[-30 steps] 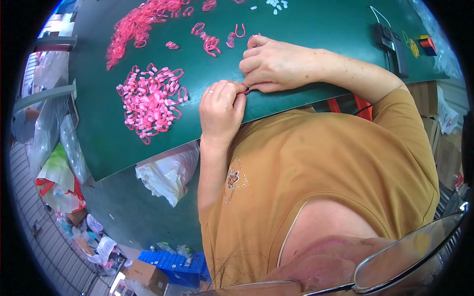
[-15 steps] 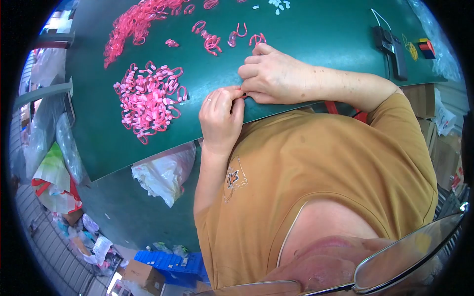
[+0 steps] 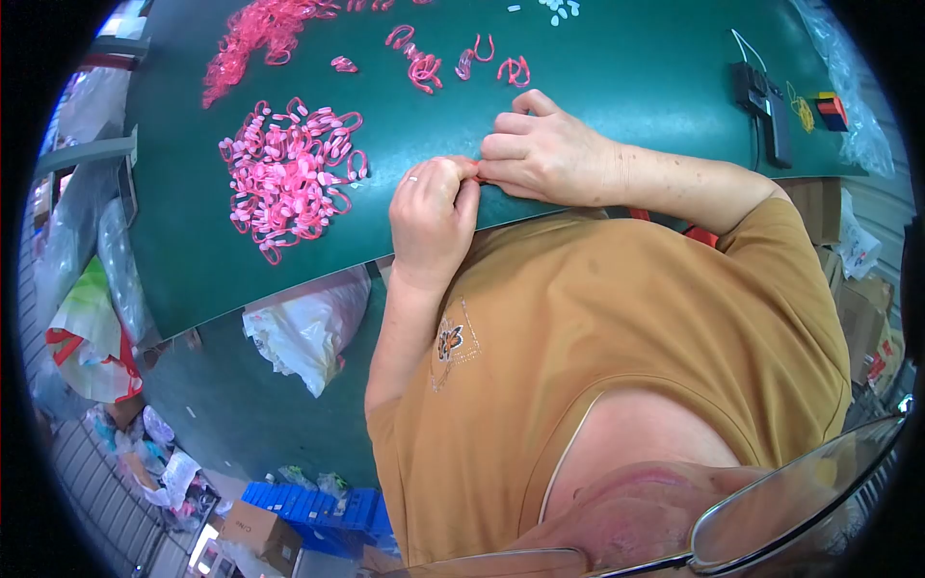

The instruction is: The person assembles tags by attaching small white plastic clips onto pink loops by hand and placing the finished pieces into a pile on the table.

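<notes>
My left hand [image 3: 434,212], with a ring on one finger, is closed in a pinch by the front edge of the green table. My right hand [image 3: 549,149] meets it fingertip to fingertip, its thumb and fingers pressed together. Between them shows a sliver of a small pinkish-red piece [image 3: 477,170]; the fingers hide most of it. Left of my hands lies a pile of pink loops with pale bead-like ends [image 3: 289,183]. Beyond my hands are a few loose pink loops [image 3: 424,69] and a curved pink pair [image 3: 515,71].
A heap of clear pink loops [image 3: 255,43] lies at the back left. Small white pieces [image 3: 559,12] are at the back. A black device [image 3: 761,106] and a red-black block [image 3: 832,113] sit at right. A white plastic bag [image 3: 313,332] hangs below the table edge.
The view has shifted slightly. Both hands stay pinched together at the table edge. My right hand has moved a little away from the curved loops, and its fingers have shifted around the small piece.
</notes>
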### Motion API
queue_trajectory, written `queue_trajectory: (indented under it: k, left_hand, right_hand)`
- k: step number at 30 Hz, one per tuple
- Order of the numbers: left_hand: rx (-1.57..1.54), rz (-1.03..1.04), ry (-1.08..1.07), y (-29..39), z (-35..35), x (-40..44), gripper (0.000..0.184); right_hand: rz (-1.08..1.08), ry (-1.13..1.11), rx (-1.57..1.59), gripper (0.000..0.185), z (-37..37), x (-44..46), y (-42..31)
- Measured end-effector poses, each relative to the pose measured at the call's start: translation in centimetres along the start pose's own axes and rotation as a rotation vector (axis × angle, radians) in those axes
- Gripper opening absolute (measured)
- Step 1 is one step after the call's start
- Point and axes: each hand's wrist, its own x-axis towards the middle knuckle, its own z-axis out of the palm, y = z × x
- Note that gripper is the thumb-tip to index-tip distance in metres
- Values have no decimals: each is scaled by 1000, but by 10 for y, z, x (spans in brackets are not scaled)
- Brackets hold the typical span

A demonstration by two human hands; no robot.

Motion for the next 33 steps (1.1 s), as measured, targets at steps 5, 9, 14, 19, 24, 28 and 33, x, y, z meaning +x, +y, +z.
queue_trajectory:
  k: [5,9,14,19,24,28,33]
  left_hand:
    - [19,94,26,-5,1,0,21]
    - [-11,56,-7,-1,-1,0,21]
    - [-30,29,6,-2,2,0,20]
    - [-19,22,15,0,0,-1,20]
    - [-8,20,10,-1,-1,-2,19]
    - [-23,17,17,-1,-3,-3,19]
    - [-24,-6,6,-1,-3,-4,19]
  right_hand:
    - [112,44,247,11,8,-9,2]
    - [289,55,550,15,8,-17,5]
    - [239,0,463,18,-1,-17,7]
    - [188,-30,401,17,2,-10,4]
    - [146,-66,323,20,-1,-4,2]
    - [65,1,111,14,-1,0,-4]
    - [46,54,-35,14,1,-1,-12]
